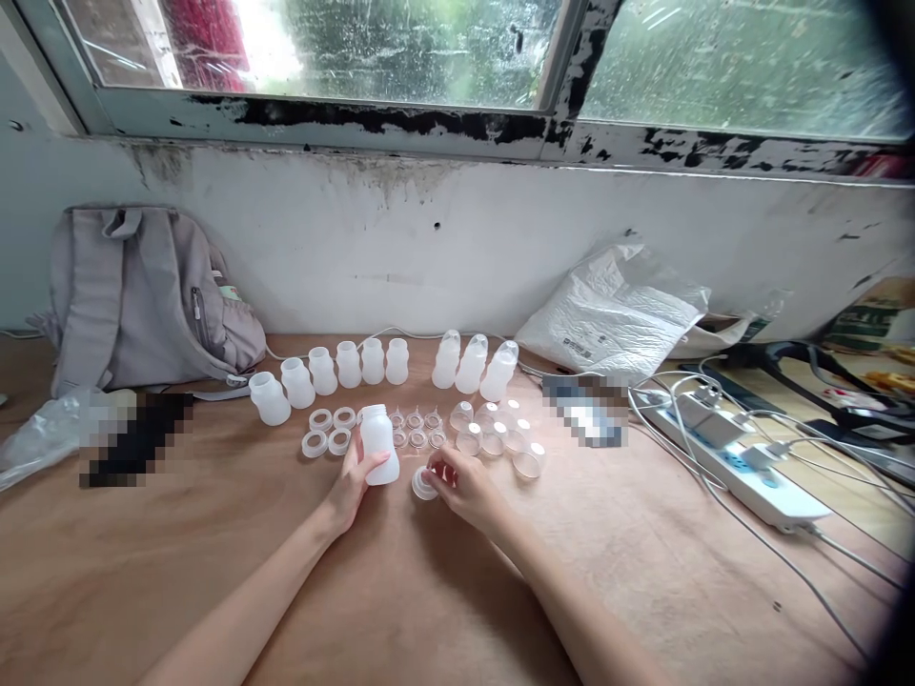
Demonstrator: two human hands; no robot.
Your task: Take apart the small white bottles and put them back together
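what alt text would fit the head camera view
A person's left hand grips an upright white bottle while the right hand holds a small translucent part on a wooden table, with rows of similar bottles beyond.

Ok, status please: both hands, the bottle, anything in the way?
Left hand grips white bottle. Right hand pinches small ring piece on the table. Loose rings and clear caps lie close behind both hands.

left hand (352, 481) grips bottle (378, 442) | right hand (461, 481) holds nipple ring (423, 483)
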